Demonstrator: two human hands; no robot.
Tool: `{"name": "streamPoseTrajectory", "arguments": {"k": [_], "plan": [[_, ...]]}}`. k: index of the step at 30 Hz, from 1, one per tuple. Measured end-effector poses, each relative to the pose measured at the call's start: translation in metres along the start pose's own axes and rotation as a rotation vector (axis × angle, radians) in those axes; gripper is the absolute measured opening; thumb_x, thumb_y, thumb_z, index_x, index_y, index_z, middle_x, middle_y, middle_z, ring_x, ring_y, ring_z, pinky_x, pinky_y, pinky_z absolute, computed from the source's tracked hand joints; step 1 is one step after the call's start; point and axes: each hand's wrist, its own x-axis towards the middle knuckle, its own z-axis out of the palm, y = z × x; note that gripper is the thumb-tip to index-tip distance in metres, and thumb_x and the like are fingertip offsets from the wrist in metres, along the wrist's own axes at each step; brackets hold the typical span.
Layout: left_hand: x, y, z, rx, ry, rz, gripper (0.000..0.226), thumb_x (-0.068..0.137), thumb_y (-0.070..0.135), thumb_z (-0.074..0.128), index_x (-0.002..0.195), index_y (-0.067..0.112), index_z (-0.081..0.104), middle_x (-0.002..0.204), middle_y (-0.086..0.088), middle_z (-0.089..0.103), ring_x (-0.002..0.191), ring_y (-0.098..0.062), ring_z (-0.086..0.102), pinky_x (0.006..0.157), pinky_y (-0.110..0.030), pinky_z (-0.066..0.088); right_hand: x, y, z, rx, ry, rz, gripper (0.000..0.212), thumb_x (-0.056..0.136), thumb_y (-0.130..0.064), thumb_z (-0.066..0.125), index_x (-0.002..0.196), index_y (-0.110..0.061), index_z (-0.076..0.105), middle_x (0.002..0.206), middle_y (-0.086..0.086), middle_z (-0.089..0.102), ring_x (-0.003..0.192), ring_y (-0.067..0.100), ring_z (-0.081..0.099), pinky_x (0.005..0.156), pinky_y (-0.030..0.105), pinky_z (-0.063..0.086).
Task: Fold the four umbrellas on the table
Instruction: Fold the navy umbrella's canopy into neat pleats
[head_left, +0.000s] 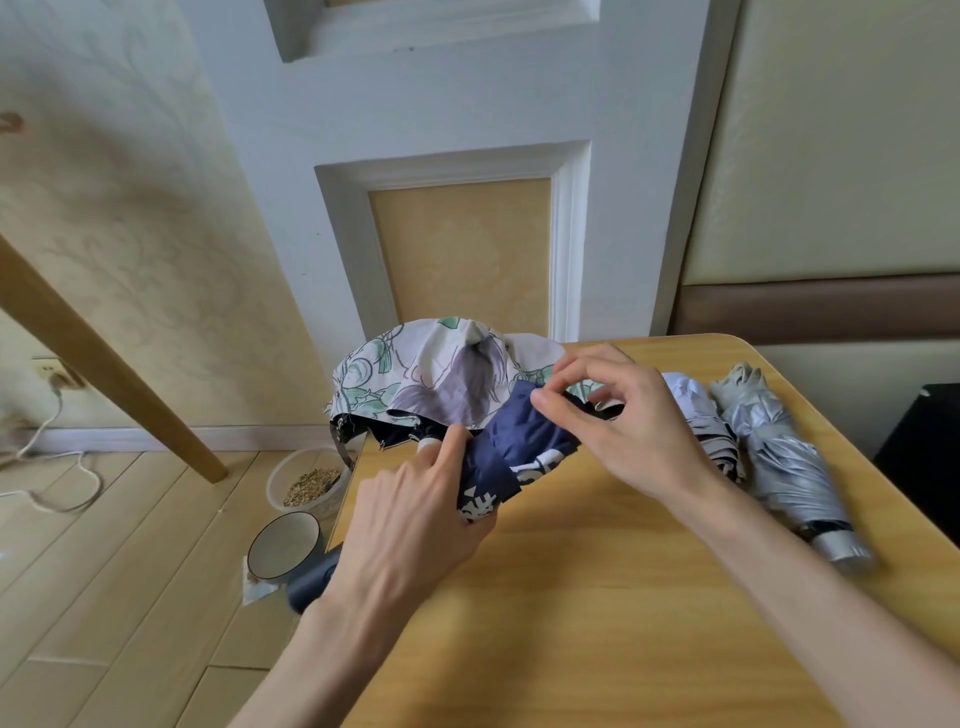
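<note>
Both forearms reach in from the near edge, bare, converging over the left part of the tabletop (597, 649).

Left hand (410, 525): back toward the camera, wrist over the tabletop's left edge. Fingers curl round the lower part of the navy umbrella (519, 447) and hold the bundle. One digit (441, 447) lies straight along the cloth, pointing away.

Right hand (639, 431): raised a little, wrist bent, palm turned left. Thumb and forefinger (550, 402) pinch the navy cloth at the bundle's far end. The other fingers are loosely bent and fanned above; they hold nothing.

Navy umbrella: collapsed, white lettering on the cloth, lying slantwise between the two hands, near-left to far-right. Its dark handle (311, 577) sticks out past the tabletop edge under the left wrist.

Floral umbrella (441, 379): canopy slack and half spread, at the far left corner, just behind the navy one and overhanging the edge.

Pale umbrella (696, 415): bundled, partly hidden behind the right hand. Silver umbrella (784, 467) lies right beside it, rolled, handle toward the near side.

Floor (104, 597), left of the table: a plastic tub (306, 483) of grain and a bowl (283, 545).
</note>
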Motion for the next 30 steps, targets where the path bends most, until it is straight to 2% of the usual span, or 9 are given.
{"name": "streamPoseTrajectory", "arguments": {"k": [5,10,12,15,18,22,25,28,30], "plan": [[-0.002,0.008,0.011,0.063,0.111,0.121,0.064,0.060,0.039,0.095,0.107,0.022,0.054,0.079,0.004,0.054,0.053,-0.025,0.058,0.044,-0.026,0.023,-0.001,0.002,0.003,0.123,0.090,0.154,0.014,0.094,-0.023,0.079,0.083,-0.019,0.073,0.098,-0.006,0.068,0.095,0.007,0.066,0.087,0.025,0.045],[-0.001,0.008,0.007,0.079,0.180,0.091,0.073,0.061,0.035,0.098,0.118,0.018,0.056,0.092,0.000,0.054,0.067,-0.024,0.062,0.047,-0.030,0.030,-0.003,-0.009,-0.006,0.156,-0.071,0.290,0.035,0.092,-0.046,0.077,0.125,-0.045,0.064,0.124,-0.020,0.063,0.115,-0.006,0.061,0.085,0.015,0.047],[-0.002,0.007,0.008,0.020,0.177,0.091,0.082,0.062,0.040,0.098,0.128,0.019,0.053,0.098,0.000,0.058,0.073,-0.024,0.064,0.052,-0.029,0.036,-0.002,-0.009,-0.007,0.191,-0.095,0.219,0.019,0.097,-0.035,0.075,0.115,-0.031,0.077,0.113,-0.015,0.076,0.110,-0.005,0.068,0.092,0.018,0.051],[-0.003,0.003,0.005,-0.237,0.040,0.105,0.086,0.072,0.067,0.082,0.140,0.027,0.047,0.118,0.009,0.055,0.094,-0.013,0.061,0.070,-0.017,0.040,-0.003,-0.007,-0.007,0.273,-0.027,0.134,0.009,0.099,-0.018,0.073,0.099,-0.014,0.081,0.098,-0.003,0.081,0.100,0.009,0.075,0.089,0.021,0.055],[0.002,-0.008,-0.003,-0.504,-0.123,0.090,0.081,0.069,0.085,0.074,0.129,0.034,0.056,0.122,0.015,0.047,0.106,0.001,0.055,0.086,-0.006,0.041,-0.006,-0.008,-0.008,0.321,-0.032,0.086,0.008,0.098,-0.016,0.073,0.098,-0.011,0.080,0.096,0.000,0.081,0.096,0.012,0.075,0.085,0.019,0.054],[0.012,-0.011,-0.010,-0.767,-0.377,-0.042,0.054,0.067,0.072,0.085,0.108,0.041,0.068,0.101,0.007,0.071,0.086,-0.007,0.069,0.074,-0.028,0.057,-0.010,-0.015,0.002,0.321,-0.047,0.094,0.009,0.097,-0.016,0.075,0.094,-0.009,0.079,0.089,0.000,0.079,0.087,0.010,0.073,0.080,0.020,0.054],[0.006,-0.003,-0.005,-0.495,-0.193,-0.002,0.045,0.070,0.074,0.069,0.091,0.034,0.065,0.075,0.009,0.065,0.065,-0.009,0.060,0.057,-0.029,0.044,-0.008,-0.017,0.009,0.292,0.081,0.185,0.015,0.096,-0.023,0.077,0.083,-0.016,0.078,0.080,0.001,0.076,0.077,0.008,0.069,0.074,0.025,0.052],[0.004,0.000,0.003,-0.126,0.108,0.095,0.050,0.076,0.073,0.057,0.096,0.028,0.063,0.072,0.011,0.063,0.057,-0.021,0.062,0.046,-0.029,0.035,-0.008,-0.018,0.012,0.318,0.153,0.317,0.014,0.095,-0.028,0.078,0.085,-0.019,0.081,0.090,0.010,0.077,0.081,0.011,0.069,0.081,0.030,0.053],[0.004,-0.001,0.002,-0.077,0.188,0.097,0.048,0.078,0.066,0.067,0.103,0.026,0.063,0.077,0.009,0.068,0.056,-0.026,0.065,0.043,-0.029,0.040,-0.008,-0.020,0.013,0.371,0.133,0.372,0.015,0.098,-0.032,0.075,0.092,-0.020,0.082,0.100,0.009,0.079,0.098,0.020,0.074,0.091,0.033,0.055]]}}
